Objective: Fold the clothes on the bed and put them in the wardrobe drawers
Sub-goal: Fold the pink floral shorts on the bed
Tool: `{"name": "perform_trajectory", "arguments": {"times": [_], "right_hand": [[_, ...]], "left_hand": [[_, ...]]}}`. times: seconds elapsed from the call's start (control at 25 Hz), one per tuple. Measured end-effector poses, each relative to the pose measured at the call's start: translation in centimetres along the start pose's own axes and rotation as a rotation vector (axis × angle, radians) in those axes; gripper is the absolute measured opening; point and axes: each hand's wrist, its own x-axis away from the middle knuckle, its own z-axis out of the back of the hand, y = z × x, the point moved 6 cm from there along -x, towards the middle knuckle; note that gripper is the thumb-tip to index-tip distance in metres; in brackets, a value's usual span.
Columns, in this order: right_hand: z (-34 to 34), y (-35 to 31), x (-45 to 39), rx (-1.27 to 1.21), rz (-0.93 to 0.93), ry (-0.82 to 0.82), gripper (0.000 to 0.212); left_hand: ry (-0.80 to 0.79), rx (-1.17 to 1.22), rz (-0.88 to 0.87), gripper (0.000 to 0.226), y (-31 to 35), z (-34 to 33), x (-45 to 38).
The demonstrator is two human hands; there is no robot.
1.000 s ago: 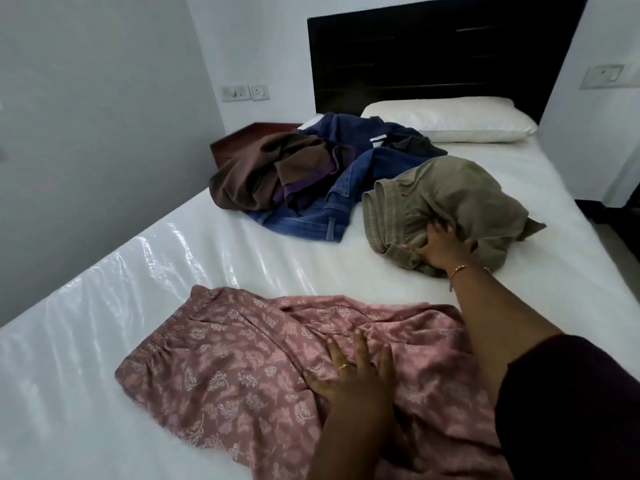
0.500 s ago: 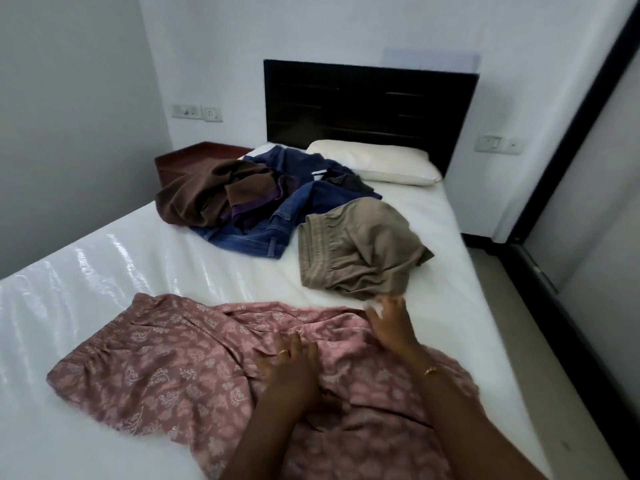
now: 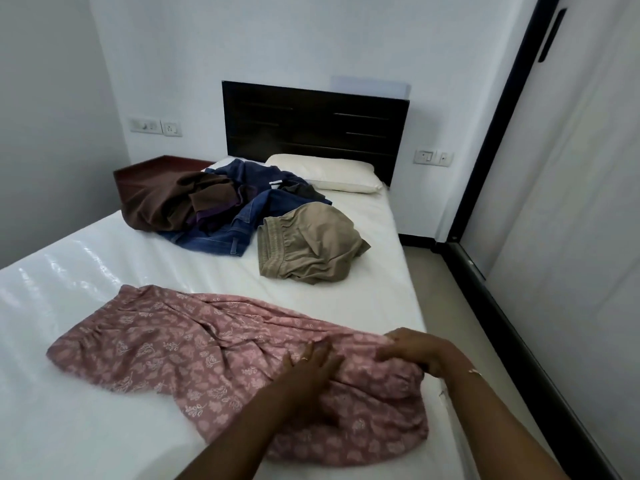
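Head view: right hand [image 3: 412, 351] grips pink garment [image 3: 166, 344] edge.

Both forearms run off the lower edge, so elbows and the rest of the person are out of view. The right hand [image 3: 412, 351] covers a bunched fold of the pink floral garment [image 3: 194, 351]; how its fingers [image 3: 389, 355] lie under the cloth cannot be told. The left hand [image 3: 308, 367] is motion-blurred. The bed [image 3: 104, 265] is cut at the left and lower edges. In the pile, the jeans [image 3: 221, 237] lie partly buried under the brown garment [image 3: 156, 202]; the dark items between them cannot be identified. The pillow [image 3: 332, 171] hides the headboard's base. The wall switches [image 3: 434, 157] are too small to read.
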Motion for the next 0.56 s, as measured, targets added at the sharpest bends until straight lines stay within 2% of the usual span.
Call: {"name": "perform_trajectory", "arguments": {"times": [0.04, 0.12, 0.2, 0.28, 0.32, 0.36, 0.44, 0.56], "right_hand": [[0.1, -0.1, 1.1, -0.356, 0.045, -0.021, 0.025], [0.7, 0.1, 2.1, -0.967, 0.136, 0.030, 0.029], [0.1, 1.5, 2.3, -1.308, 0.131, 0.147, 0.036], [-1.7, 3.2, 2.2, -1.348, 0.001, 0.198, 0.049], [-2.7, 3.6, 2.3, -1.282, -0.041, 0.154, 0.056], [-3.4, 3.8, 2.4, -1.205, -0.056, 0.106, 0.055], [-2.9, 4.0, 2.2, -1.134, -0.020, 0.122, 0.039], [0.2, 5.5, 2.1, -1.155, 0.055, 0.461, 0.044]], "left_hand": [[0.011, 0.033, -0.011, 0.111, 0.4, 0.3, 0.1], [0.038, 0.116, -0.008, 0.110, 1.1, 0.7, 0.3], [0.034, 0.121, 0.024, 0.105, 1.3, 0.2, 0.4], [0.027, 0.026, 0.052, 0.100, 1.2, -0.4, 0.4], [0.042, -0.006, 0.054, 0.098, 1.4, -0.4, 0.4], [0.065, -0.022, 0.047, 0.095, 1.6, -0.4, 0.3], [0.094, -0.047, 0.005, 0.094, 2.5, -0.5, 0.2], [0.063, -0.101, -0.044, 0.101, 3.6, -1.7, 0.2]]}}
